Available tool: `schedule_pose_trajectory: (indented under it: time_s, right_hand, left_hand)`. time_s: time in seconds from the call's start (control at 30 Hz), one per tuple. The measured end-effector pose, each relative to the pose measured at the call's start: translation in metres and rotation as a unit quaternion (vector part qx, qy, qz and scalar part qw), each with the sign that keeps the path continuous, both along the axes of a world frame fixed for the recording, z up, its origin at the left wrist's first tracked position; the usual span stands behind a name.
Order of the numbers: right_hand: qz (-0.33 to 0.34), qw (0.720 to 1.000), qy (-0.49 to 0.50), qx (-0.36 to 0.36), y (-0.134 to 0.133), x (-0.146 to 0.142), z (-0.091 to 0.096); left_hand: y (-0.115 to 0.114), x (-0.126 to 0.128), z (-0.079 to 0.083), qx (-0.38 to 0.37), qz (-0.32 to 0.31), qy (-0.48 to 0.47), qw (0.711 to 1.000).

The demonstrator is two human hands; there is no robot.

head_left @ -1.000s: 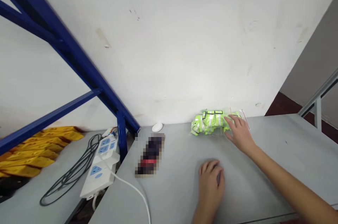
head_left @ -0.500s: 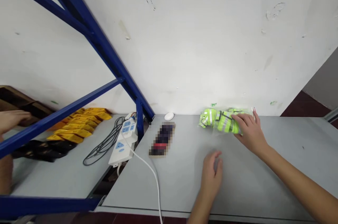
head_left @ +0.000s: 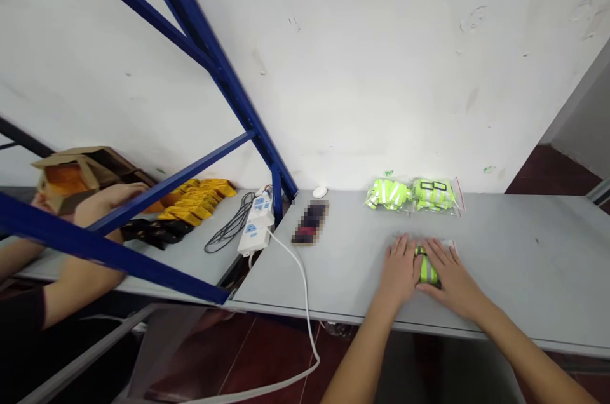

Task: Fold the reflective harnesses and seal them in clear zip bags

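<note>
Near the front of the grey tabletop lies a clear plastic bag with a folded lime-yellow reflective strap in it. My left hand rests flat on its left side, fingers stretched out. From the right, my right hand lies over the same bag, its fingers spread and pressing down. Most of the bag is hidden beneath both hands. Farther back, by the wall, are two similar bagged reflective straps, the left bag and the right bag, apart from my hands.
A phone, blurred out, and a white round object lie left on the table. Beyond the blue rack frame are a power strip, yellow packets and a co-worker's hands near a cardboard box.
My right hand has left the bags by the wall and come nearer. Both hands now lie on a bag closer to the front edge. The view has shifted, showing more floor.
</note>
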State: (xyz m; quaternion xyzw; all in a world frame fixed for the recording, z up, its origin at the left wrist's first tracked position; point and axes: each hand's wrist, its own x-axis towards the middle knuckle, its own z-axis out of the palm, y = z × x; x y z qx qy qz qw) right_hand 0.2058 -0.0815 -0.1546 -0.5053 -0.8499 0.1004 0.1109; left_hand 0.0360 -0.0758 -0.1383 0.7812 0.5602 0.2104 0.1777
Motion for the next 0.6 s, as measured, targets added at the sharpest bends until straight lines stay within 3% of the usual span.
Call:
schedule_pose_trajectory:
  time_s: [0.2,0.6]
  right_hand:
    - [-0.059,0.998,0.012,-0.023,0.003,0.009,-0.015]
    - [-0.084,0.996,0.003,-0.026,-0.002,0.008,-0.008]
  left_hand:
    - [0.0,-0.006,-0.011,0.01,0.01,0.017,1.0]
    - [0.0,-0.004,-0.009,-0.004,0.016,0.046,0.999]
